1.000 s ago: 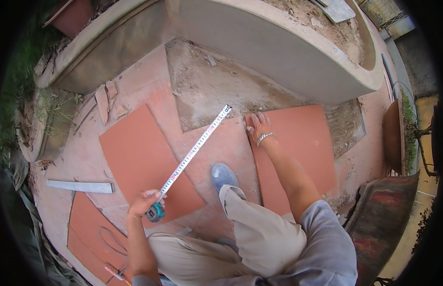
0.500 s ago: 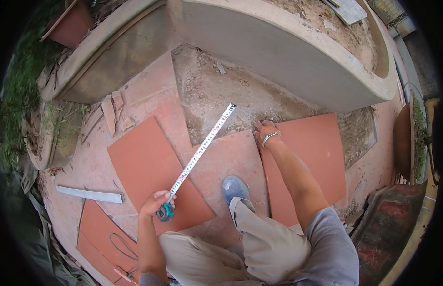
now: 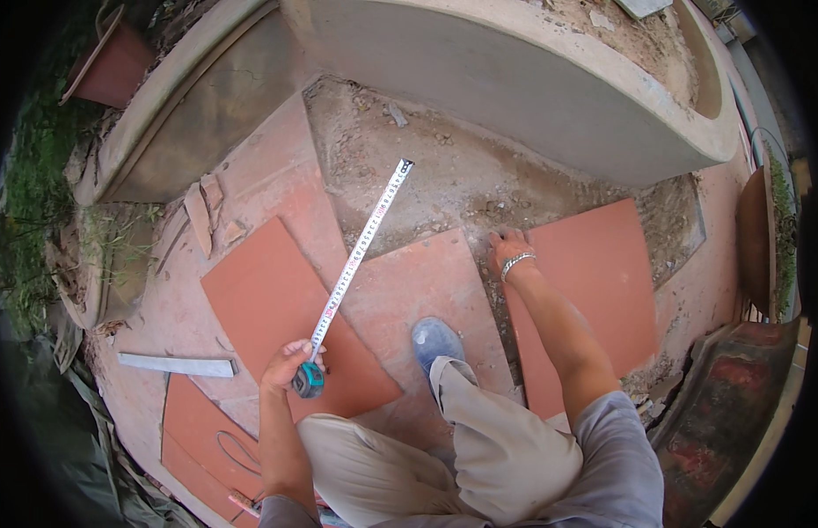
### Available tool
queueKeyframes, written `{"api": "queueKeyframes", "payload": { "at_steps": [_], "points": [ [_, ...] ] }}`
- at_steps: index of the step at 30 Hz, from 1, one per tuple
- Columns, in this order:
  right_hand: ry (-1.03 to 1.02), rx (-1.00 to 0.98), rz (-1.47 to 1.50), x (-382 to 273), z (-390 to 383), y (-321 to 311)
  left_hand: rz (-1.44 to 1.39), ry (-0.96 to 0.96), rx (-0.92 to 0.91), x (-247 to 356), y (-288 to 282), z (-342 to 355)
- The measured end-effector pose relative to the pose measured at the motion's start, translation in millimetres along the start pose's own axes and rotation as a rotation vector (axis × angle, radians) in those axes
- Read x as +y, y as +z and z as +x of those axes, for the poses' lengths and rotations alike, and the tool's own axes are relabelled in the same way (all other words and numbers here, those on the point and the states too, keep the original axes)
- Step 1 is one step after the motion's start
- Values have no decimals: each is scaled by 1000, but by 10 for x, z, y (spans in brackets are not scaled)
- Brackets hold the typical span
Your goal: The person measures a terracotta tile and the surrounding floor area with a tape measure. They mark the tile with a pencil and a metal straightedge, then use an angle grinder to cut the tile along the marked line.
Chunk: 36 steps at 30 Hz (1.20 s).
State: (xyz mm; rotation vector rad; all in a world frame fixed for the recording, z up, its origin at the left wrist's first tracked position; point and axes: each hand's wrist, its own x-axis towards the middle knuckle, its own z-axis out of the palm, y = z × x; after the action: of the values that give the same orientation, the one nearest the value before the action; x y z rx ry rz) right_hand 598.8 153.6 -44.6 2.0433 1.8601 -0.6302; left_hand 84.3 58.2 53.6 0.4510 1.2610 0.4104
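Left hand [image 3: 290, 363] holds tape measure [image 3: 309, 380], blade [image 3: 357, 257] extended; right hand [image 3: 513, 248] touches far left corner of red tile [image 3: 598, 299], grip cannot be told; blue-grey shoe [image 3: 437, 343] nearby.

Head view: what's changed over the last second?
The orange tile under the right hand slid right, away from the laid tile. The tape's tip moved forward and left over the dirt. Unchanged: tape measure in left hand, right hand at the tile's upper-left corner.
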Motion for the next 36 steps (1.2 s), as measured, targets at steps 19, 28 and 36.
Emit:
{"api": "queueKeyframes", "payload": {
  "at_steps": [19,28,36],
  "points": [
    [-63,44,-12,57,-439,340,52,5,160,14,-17,-314],
    [157,39,953,0,-264,-55,515,-62,145,504,-26,-462],
    [179,-80,1459,-426,89,-35,809,-110,110,1026,-17,-272]
  ]
}}
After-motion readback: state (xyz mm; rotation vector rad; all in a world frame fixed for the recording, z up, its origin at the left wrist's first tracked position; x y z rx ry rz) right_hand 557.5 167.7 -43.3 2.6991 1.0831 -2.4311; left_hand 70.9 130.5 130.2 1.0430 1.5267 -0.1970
